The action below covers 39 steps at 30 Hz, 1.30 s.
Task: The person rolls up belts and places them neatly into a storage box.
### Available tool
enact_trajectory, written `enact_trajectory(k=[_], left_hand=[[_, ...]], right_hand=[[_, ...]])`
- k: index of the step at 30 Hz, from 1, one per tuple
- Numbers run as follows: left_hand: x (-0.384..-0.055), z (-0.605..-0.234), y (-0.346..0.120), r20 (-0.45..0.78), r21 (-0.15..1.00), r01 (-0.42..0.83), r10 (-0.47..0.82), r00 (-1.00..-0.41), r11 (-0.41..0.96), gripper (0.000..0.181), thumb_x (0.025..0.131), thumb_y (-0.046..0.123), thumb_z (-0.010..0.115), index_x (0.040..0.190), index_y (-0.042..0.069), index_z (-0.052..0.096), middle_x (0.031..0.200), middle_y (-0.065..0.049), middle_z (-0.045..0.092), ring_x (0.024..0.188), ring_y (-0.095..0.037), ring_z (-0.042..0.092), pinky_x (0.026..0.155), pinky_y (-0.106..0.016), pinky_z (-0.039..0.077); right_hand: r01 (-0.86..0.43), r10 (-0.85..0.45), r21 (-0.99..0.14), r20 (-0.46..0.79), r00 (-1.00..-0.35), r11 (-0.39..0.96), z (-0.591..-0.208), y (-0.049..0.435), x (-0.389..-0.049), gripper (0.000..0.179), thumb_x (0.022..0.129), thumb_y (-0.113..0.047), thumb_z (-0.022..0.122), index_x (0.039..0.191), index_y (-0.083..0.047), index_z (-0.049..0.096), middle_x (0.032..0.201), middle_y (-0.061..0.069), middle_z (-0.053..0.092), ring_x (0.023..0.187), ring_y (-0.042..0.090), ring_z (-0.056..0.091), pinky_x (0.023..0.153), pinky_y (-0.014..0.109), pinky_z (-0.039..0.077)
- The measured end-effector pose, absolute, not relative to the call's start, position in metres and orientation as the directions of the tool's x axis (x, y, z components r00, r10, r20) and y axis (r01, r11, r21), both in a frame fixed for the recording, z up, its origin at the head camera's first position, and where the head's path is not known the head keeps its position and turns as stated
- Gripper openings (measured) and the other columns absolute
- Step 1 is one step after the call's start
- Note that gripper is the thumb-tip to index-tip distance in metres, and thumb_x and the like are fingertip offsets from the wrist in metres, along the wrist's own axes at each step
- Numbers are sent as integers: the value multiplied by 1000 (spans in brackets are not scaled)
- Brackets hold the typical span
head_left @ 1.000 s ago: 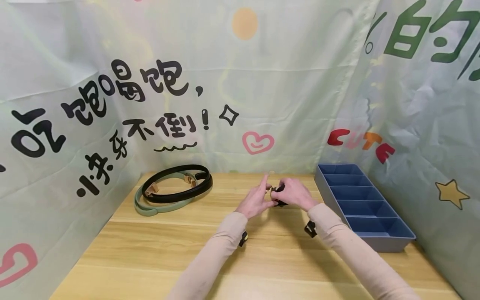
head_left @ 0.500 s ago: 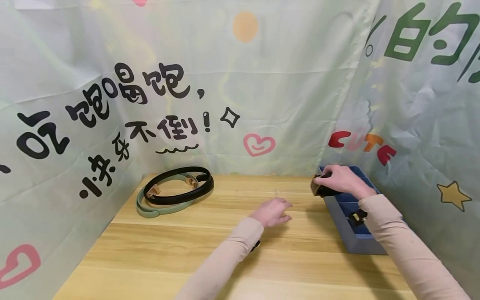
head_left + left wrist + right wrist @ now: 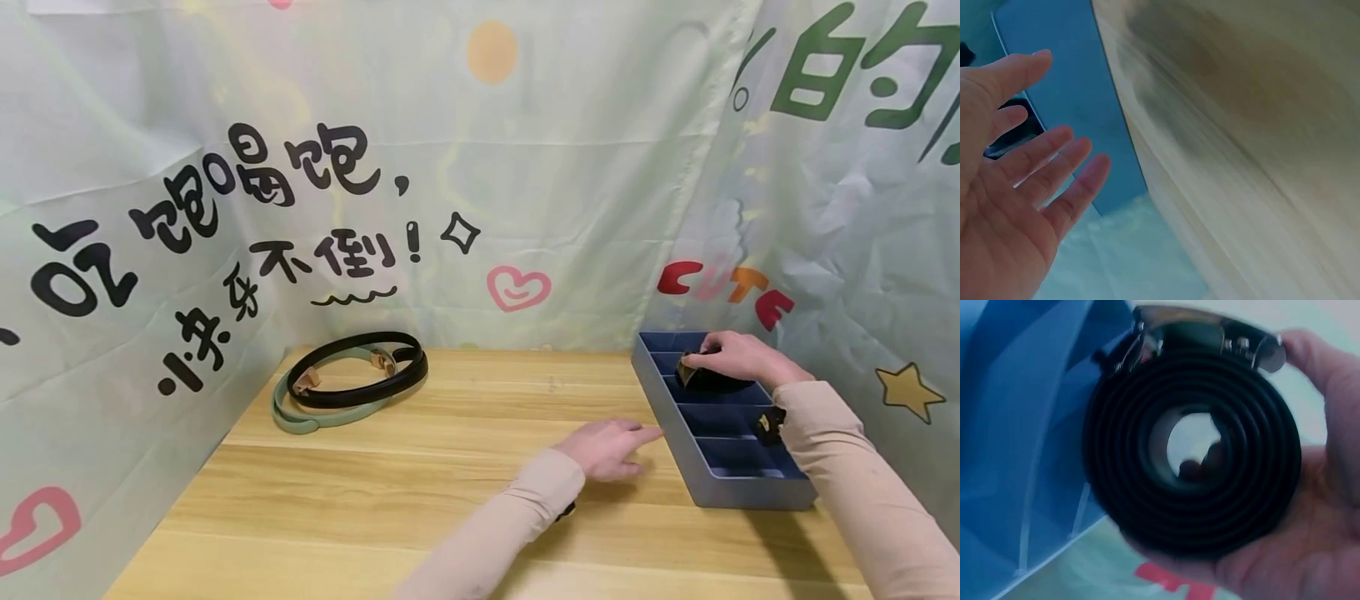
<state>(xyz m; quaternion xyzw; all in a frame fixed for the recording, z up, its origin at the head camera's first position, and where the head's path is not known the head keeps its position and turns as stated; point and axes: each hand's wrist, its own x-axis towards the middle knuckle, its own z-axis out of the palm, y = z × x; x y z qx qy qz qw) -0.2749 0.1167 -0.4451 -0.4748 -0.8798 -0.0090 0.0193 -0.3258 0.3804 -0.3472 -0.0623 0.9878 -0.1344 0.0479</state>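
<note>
A black belt [image 3: 1266,481], coiled into a tight roll with a shiny metal buckle [image 3: 1204,315], is gripped by my right hand [image 3: 742,360]. In the head view, the rolled belt [image 3: 705,379] is at the middle compartments of a blue divided box [image 3: 686,446]; I cannot tell whether it touches the bottom. Fingers and palm of the right hand [image 3: 1335,506] wrap its outer side. My left hand [image 3: 606,448] reaches over the table beside the box's left wall, holding nothing. Its fingers [image 3: 1060,162] are spread and relaxed; contact with the wall is unclear.
At the back left of the wooden table [image 3: 360,500] lie a looped black belt [image 3: 352,398] and a sage-green belt [image 3: 300,423], overlapping. Printed fabric walls [image 3: 570,167] rise behind and at both sides. The box stands close to the right one.
The right hand has carried the rolled belt from the table's middle rightward over the box. My left hand has let go of it, moving right and nearer, towards the box.
</note>
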Motion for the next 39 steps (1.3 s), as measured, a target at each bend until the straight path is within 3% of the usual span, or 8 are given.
enact_trajectory(k=[7, 11, 15, 22, 33, 39], left_hand=[[-262, -442, 141, -39, 9, 843, 843, -537, 537, 76, 94, 45, 62, 155, 44, 17, 150, 9, 41, 133, -4, 44, 104, -18, 40], [-257, -443, 150, -79, -13, 864, 860, -503, 504, 81, 94, 44, 61, 155, 47, 7, 159, 6, 26, 138, -7, 39, 109, -19, 36], [-249, -444, 155, -120, -30, 867, 859, -498, 498, 80, 94, 46, 61, 154, 50, 7, 162, 8, 15, 139, -6, 37, 109, -18, 34], [-246, -445, 156, -151, -13, 856, 845, -513, 517, 79, 95, 44, 60, 153, 52, 6, 163, 11, 13, 140, -4, 34, 109, -17, 33], [-246, -449, 155, -151, 20, 843, 835, -530, 538, 83, 95, 43, 59, 153, 51, 0, 162, 15, 11, 141, -1, 32, 107, -16, 36], [-249, -451, 146, -126, 66, 841, 840, -527, 538, 86, 95, 40, 62, 153, 50, 0, 163, 16, 10, 139, -2, 36, 103, -17, 41]], right_hand=[[-158, -208, -306, -136, -969, 939, -373, 386, -335, 49, 93, -51, 59, 99, -2, 63, 91, 10, 62, 79, 22, 54, 67, 32, 45], [-173, -232, -326, -153, -960, 930, -383, 386, -338, 45, 94, -47, 60, 98, -3, 64, 92, 10, 63, 79, 21, 54, 68, 32, 45], [-189, -258, -338, -172, -951, 922, -394, 387, -340, 40, 94, -44, 61, 95, -4, 64, 89, 7, 62, 78, 19, 53, 67, 31, 43], [-209, -298, -386, -186, -936, 898, -409, 386, -341, 34, 97, -36, 59, 94, -3, 65, 81, 3, 56, 75, 17, 50, 66, 31, 40], [-166, -232, -354, -151, -961, 920, -409, 382, -338, 50, 94, -46, 60, 102, 3, 69, 92, 12, 68, 78, 20, 56, 71, 36, 49], [-130, -192, -374, -132, -973, 918, -404, 385, -336, 66, 100, -52, 46, 118, 10, 61, 109, 27, 65, 94, 37, 61, 84, 54, 50]])
